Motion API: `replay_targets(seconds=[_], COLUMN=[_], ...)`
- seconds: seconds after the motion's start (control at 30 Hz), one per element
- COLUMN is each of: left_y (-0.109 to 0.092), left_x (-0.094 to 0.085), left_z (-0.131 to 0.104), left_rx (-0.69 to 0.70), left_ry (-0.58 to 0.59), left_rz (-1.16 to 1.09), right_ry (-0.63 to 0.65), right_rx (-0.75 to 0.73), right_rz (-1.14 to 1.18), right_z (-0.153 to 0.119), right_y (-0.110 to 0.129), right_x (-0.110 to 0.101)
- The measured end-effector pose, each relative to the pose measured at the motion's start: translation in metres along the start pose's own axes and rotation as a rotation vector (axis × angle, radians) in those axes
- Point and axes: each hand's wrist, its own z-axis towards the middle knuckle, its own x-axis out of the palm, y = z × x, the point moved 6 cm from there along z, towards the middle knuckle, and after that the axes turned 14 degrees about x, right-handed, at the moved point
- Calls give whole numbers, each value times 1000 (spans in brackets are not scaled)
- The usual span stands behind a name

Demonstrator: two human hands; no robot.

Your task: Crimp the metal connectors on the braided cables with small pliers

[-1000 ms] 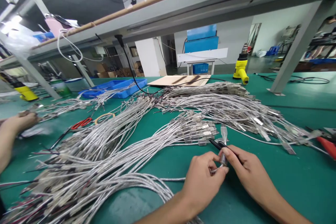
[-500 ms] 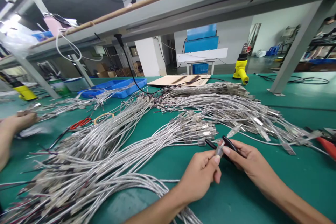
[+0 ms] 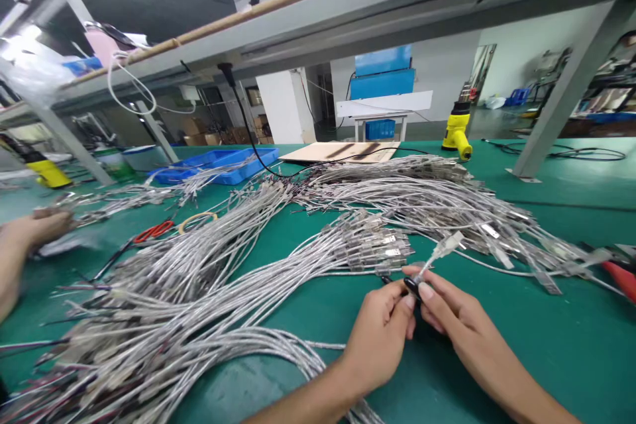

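My left hand (image 3: 380, 334) is closed, its thumb and fingers pinched at a cable near a black-handled tool (image 3: 412, 287). Pressed close on the right, my right hand (image 3: 454, 315) grips the black tool, whose working end is hidden. A silver braided cable with a clear-housed connector (image 3: 446, 246) sticks up beyond the right fingers. A bundle of silver cables (image 3: 278, 278) with USB plugs (image 3: 390, 245) lies just behind the left hand. More cables (image 3: 437, 202) are heaped farther back.
Another person's hand (image 3: 47, 225) is at the far left. Red-handled scissors (image 3: 153, 232), a tape ring (image 3: 197, 221), blue trays (image 3: 218, 165), a wooden board (image 3: 342, 152) and a yellow screwdriver (image 3: 457, 132) lie around. Red-handled pliers (image 3: 621, 275) are at the right edge.
The black tool has turned and its handles are now mostly covered by my fingers. My right hand has shifted slightly left, and the connector beyond it has moved up and right.
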Motion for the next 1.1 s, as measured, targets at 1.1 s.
replay_targets(seconds=[1.1], left_y=[7], left_x=[1], left_z=[-1], left_rx=[-111], left_ry=[20], left_rz=[91], right_ry=[-200], right_rx=[-159], right_rz=[-236], right_z=[8], right_y=[5], right_x=[-11])
